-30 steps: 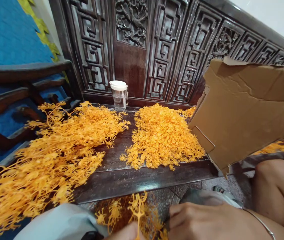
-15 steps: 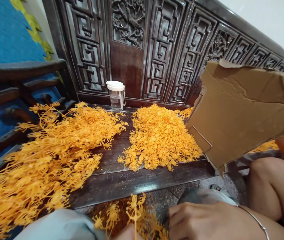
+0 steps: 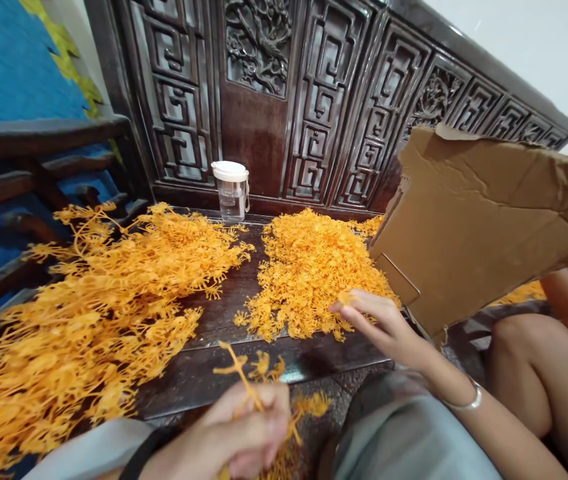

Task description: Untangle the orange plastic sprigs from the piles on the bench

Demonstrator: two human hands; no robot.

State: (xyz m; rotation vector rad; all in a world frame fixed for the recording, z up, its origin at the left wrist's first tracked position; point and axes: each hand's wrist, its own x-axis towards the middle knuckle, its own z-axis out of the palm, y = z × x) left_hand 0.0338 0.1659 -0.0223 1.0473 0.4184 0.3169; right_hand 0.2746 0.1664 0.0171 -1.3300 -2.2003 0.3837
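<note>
My left hand (image 3: 237, 437) is closed round the stem of an orange plastic sprig (image 3: 251, 380), held low in front of the dark wooden bench (image 3: 244, 367). My right hand (image 3: 384, 323) reaches out over the near edge of the heap of small orange pieces (image 3: 314, 270), its fingers pinched on a small orange piece at the heap's right side. A silver bangle sits on that wrist. To the left lies a big pile of long orange branched sprigs (image 3: 99, 313).
A clear jar with a white lid (image 3: 231, 190) stands at the back against the carved wooden backrest (image 3: 314, 87). A torn cardboard box (image 3: 484, 213) leans at the right. Another person's bare legs (image 3: 549, 373) are beside it.
My right hand has come up from my lap and reached forward to the heap of small pieces. My left hand has risen with the sprig.
</note>
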